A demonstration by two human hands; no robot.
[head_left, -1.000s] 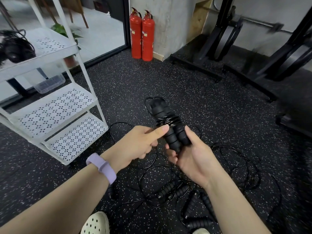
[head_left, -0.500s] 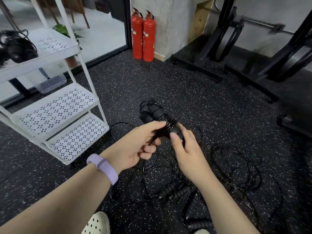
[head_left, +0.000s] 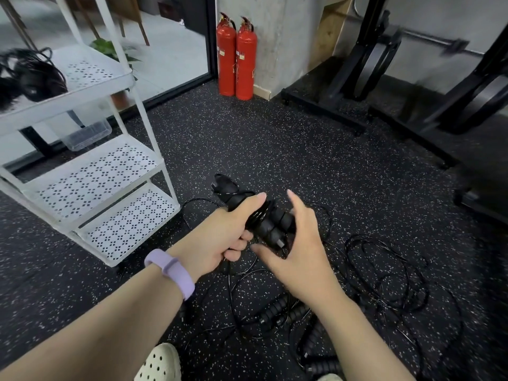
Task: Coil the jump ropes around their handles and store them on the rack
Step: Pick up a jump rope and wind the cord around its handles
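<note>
Left hand (head_left: 220, 237) grip clamped on ribbed black handles (head_left: 270, 225) | right hand (head_left: 298, 243) fingers spread, touching them | white perforated rack (head_left: 104, 174) left of handles

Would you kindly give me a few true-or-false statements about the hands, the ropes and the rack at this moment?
1. The left hand grips the wrapped jump rope handles. True.
2. The right hand wears a purple wristband. False: the wristband is on the left wrist.
3. Loose jump ropes lie on the floor. True.
4. The white rack holds nothing on its top shelf. False: a black rope bundle lies there.
</note>
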